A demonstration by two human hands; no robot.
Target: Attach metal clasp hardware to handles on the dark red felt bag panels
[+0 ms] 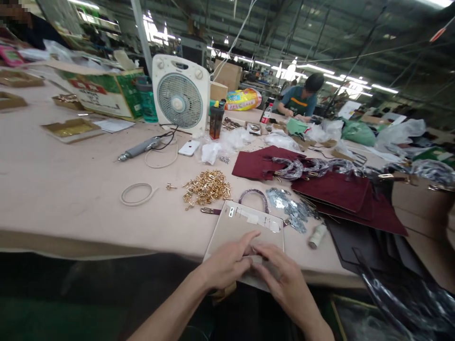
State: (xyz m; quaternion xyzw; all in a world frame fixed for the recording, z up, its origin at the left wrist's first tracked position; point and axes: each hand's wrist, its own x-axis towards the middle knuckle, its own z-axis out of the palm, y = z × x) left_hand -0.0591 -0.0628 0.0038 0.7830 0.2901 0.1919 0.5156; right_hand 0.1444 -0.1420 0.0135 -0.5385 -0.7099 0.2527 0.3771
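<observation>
A beige handbag panel (245, 227) with a wrapped handle lies at the table's near edge. My left hand (227, 263) and my right hand (284, 279) rest on its lower part, fingertips meeting at the middle and pinching something small that I cannot make out. Just beyond the bag lies a heap of gold metal fittings (208, 187). A pile of silvery plastic-wrapped pieces (289, 206) sits to the bag's right, with a small white tube (317, 235) beside it.
Maroon bags (334, 187) and brown panels (423, 203) are stacked at the right. A white fan (180, 94), an electric screwdriver (138, 149), a phone (189, 148), a cord loop (137, 194) and cardboard boxes (103, 92) stand further back. Another person (302, 97) works at the far end.
</observation>
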